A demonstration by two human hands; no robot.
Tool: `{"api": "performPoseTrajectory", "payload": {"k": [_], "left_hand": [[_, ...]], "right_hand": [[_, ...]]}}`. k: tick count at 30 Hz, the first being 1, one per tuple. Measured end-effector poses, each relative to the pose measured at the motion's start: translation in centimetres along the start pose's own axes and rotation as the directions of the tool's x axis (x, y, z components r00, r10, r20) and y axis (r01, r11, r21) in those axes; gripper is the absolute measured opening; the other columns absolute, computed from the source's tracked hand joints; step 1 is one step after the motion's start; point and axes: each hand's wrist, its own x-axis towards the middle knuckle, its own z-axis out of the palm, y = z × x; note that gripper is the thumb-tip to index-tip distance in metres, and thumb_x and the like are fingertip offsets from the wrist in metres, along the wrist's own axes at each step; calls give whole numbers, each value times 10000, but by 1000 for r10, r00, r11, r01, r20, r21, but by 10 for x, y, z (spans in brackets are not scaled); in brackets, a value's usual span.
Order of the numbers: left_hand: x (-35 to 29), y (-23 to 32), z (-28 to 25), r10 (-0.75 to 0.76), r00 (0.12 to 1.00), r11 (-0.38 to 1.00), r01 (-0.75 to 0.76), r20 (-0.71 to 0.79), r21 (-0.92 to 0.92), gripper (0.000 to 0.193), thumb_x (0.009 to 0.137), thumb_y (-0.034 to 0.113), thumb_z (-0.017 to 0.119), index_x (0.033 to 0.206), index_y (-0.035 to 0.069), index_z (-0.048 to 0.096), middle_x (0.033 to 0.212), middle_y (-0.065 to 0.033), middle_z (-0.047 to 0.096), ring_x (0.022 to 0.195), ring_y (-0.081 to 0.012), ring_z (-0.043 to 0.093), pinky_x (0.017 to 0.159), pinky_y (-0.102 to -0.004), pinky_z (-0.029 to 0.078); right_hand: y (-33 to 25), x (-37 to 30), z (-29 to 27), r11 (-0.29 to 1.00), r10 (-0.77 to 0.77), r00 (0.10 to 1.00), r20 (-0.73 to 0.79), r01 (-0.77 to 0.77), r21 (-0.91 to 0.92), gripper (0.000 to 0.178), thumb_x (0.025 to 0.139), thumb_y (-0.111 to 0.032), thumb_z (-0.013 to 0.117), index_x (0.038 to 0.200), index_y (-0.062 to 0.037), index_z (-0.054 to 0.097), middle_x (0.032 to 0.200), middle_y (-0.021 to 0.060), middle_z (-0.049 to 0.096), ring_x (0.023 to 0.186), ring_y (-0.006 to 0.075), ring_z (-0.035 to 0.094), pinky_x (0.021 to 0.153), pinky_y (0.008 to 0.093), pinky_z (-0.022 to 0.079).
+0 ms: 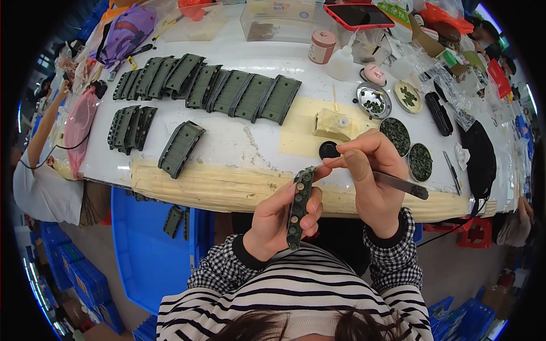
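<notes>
A narrow dark green plastic strip point(296, 219) with small round studs along it is held upright in my left hand point(267, 221), fingers wrapped round its sides. My right hand point(378, 173) is closed on metal tweezers point(404, 185), whose tips reach toward the strip's upper end. Whether the tips hold a tiny piece is too small to tell. Just beyond the tweezers lies a small black round cap point(328, 149). Behind it is a block wrapped in cream tape point(331, 126). To the left lie a single curved green panel point(181, 149) and a long row of similar panels point(242, 94).
Round containers of small green parts, including a metal dish point(360, 96) and a pale yellow dish point(418, 105), stand at right. A white bottle point(341, 63), pink jar point(322, 46) and red-edged phone point(359, 17) sit behind. Below the padded table edge point(227, 190) is a blue tray point(128, 250).
</notes>
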Motion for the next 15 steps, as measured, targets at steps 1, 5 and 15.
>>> {"api": "performPoseTrajectory", "payload": {"k": [1, 5, 15], "left_hand": [[0, 0, 0, 4, 1000, 1000, -4, 2, -7, 540, 1014, 275, 401, 1451, -12, 264, 892, -79, 580, 683, -140, 570, 613, -284, 507], [0, 0, 0, 4, 1000, 1000, -4, 13, -4, 538, 1013, 274, 408, 1449, -9, 268, 890, -84, 578, 688, -147, 579, 620, -291, 517], [-1, 14, 13, 183, 980, 953, -156, -82, 261, 597, 1040, 350, 320, 1521, 70, 103, 1098, -145, 566, 952, -226, 603, 914, -460, 530]], "right_hand": [[0, 0, 0, 1000, 3, 1000, 0, -3, -2, 94, 951, -53, 573, 966, 40, 568, 836, 83, 643, 764, 130, 671, 672, 230, 525], [1, 0, 1, 999, 19, 1000, -25, -19, 32, 112, 955, -70, 574, 968, 41, 570, 845, 77, 644, 767, 130, 672, 678, 225, 523], [25, 27, -37, 724, -308, 937, -166, 118, -679, 55, 870, -36, 669, 898, 7, 648, 767, 52, 598, 589, 105, 514, 537, 259, 407]]}}
